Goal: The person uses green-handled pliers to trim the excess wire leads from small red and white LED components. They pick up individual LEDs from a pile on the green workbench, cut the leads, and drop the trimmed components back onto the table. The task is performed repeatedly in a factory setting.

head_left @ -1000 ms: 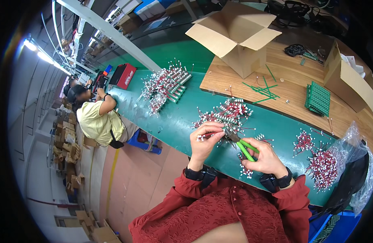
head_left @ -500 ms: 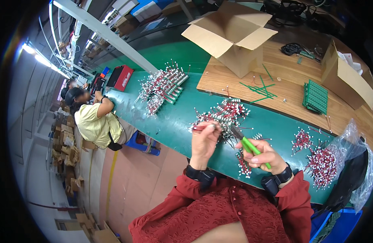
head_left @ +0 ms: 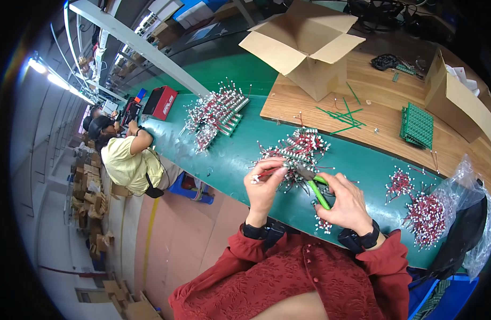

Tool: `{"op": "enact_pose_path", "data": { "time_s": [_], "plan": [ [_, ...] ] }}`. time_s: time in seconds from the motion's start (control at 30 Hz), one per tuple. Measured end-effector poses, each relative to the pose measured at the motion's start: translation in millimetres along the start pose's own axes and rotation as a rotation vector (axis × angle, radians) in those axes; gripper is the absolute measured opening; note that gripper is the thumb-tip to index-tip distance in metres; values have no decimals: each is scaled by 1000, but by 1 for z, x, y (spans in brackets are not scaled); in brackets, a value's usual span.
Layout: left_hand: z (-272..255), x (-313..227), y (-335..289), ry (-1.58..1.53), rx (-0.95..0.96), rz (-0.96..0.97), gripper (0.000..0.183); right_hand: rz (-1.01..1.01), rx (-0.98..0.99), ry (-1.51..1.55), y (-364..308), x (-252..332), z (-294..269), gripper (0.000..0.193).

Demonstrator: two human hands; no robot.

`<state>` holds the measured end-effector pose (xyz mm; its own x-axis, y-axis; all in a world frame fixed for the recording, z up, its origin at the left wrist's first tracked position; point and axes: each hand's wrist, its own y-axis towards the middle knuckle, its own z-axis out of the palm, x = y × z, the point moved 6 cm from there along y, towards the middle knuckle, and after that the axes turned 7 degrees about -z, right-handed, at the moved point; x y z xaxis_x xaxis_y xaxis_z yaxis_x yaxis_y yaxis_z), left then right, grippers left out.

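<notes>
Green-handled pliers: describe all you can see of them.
The pliers have bright green, plastic-looking handles, spread apart, and a dark grey, metallic-looking head. The right hand grips the handles; the head points forward and leftward, close to the left hand. The jaws' opening is too small to tell.

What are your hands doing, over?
Right hand gripping green-handled pliers. Left hand pinching red wires. Wire pile just beyond, crowding the workspace.
</notes>
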<state>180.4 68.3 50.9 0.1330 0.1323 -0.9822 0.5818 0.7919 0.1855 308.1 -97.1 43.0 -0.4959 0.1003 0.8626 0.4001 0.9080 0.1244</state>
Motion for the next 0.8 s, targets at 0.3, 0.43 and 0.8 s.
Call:
{"op": "enact_pose_path", "data": {
  "time_s": [0.3,0.43,0.8],
  "plan": [
    [14,-1,2,-20,24,-22,16,-36,29,616,-3,-24,17,68],
    [15,-1,2,-3,44,-22,17,-70,29,559,-2,-23,16,66],
    [8,-8,6,45,170,53,14,12,224,638,-4,-15,16,57]
  ]
}}
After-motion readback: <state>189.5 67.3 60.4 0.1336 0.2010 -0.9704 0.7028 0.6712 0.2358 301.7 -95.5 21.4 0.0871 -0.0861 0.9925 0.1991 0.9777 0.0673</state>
